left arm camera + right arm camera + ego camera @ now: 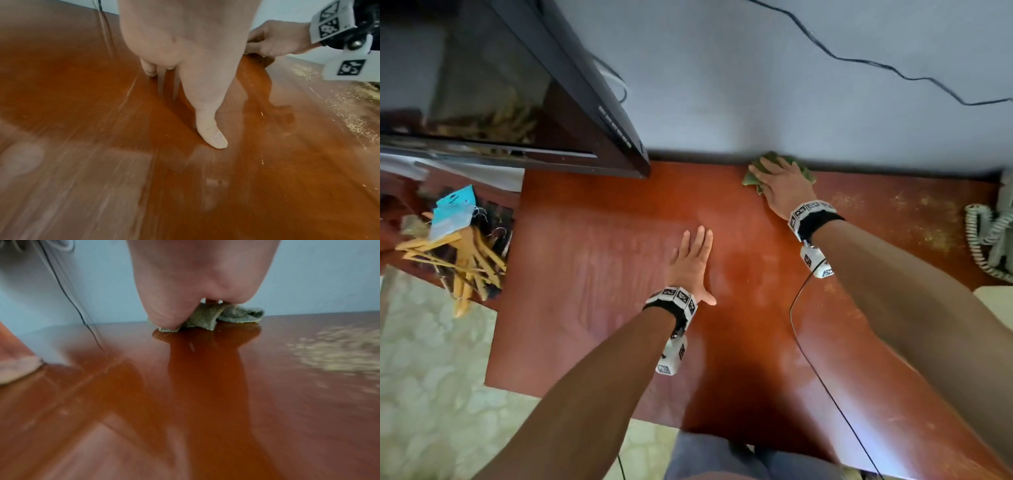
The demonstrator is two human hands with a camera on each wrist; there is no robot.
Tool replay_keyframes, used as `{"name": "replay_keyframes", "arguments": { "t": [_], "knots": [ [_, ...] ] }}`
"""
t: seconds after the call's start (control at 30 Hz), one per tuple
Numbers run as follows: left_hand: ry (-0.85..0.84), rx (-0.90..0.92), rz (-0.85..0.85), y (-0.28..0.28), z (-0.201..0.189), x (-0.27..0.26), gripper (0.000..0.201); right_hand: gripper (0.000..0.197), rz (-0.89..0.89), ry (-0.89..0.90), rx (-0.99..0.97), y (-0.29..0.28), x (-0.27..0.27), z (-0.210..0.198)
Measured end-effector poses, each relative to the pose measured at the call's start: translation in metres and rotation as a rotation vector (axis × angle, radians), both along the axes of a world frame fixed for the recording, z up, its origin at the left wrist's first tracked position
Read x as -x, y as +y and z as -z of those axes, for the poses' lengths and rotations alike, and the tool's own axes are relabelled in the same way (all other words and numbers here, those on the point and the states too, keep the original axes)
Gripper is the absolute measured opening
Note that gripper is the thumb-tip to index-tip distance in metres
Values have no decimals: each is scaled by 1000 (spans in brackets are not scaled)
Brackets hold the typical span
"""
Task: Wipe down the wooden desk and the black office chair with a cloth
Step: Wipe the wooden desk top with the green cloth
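At the back edge, right hand: I have my right hand [779,186] laid flat on the green cloth [796,163], fingers spread and straight, pressing it onto the wooden desk [592,274] where the top meets the grey wall [756,85].
Cloth: bunched under the palm, its folds poking out past the fingers and thumb [164,318] in the right wrist view.
Left hand: my left hand [693,265] rests palm down near the middle of the desk, fingers straight, thumb [211,129] out to the side, holding nothing.
Desk surface: pale dusty smears lie around the left hand; yellowish crumbs [928,219] are scattered to the right of the cloth.
Chair: I cannot see it from any view.
Left of the desk: a dark screen [500,85], and wooden hangers [458,260] lower down.
Right edge: a coiled cord [983,236].
Cable: a thin black cable [822,377] crosses the desk beneath my right forearm.
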State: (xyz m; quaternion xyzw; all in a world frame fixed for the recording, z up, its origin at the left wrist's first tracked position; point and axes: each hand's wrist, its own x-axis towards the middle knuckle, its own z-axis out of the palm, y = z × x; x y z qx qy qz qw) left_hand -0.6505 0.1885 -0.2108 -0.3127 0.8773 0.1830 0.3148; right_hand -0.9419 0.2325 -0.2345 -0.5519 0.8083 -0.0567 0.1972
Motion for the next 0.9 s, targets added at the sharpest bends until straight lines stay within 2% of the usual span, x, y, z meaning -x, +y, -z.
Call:
{"name": "replay_keyframes", "arguments": {
  "t": [0.13, 0.33, 0.47, 0.53, 0.63, 0.73, 0.9],
  "knots": [
    [-1, 7, -13, 0, -1, 1, 161, 49, 59, 9, 24, -29, -21, 3],
    [-11, 4, -21, -1, -5, 1, 161, 58, -69, -24, -29, -65, -69, -3],
    [-27, 7, -14, -1, -7, 2, 160, 63, -116, -8, -31, -56, -66, 1],
    [-33, 4, -12, -1, -8, 2, 160, 67, -32, 10, -24, -39, -52, 3],
    [-44, -7, -12, 0, -11, 3, 159, 73, 214, 44, 0, 1, -29, 9],
    [-42, -14, -21, 1, -13, 4, 160, 69, 414, 68, -5, 44, -4, 10],
    [-47, -13, -17, 1, -14, 4, 159, 61, 510, 75, -39, 66, 17, 3]
  ]
}}
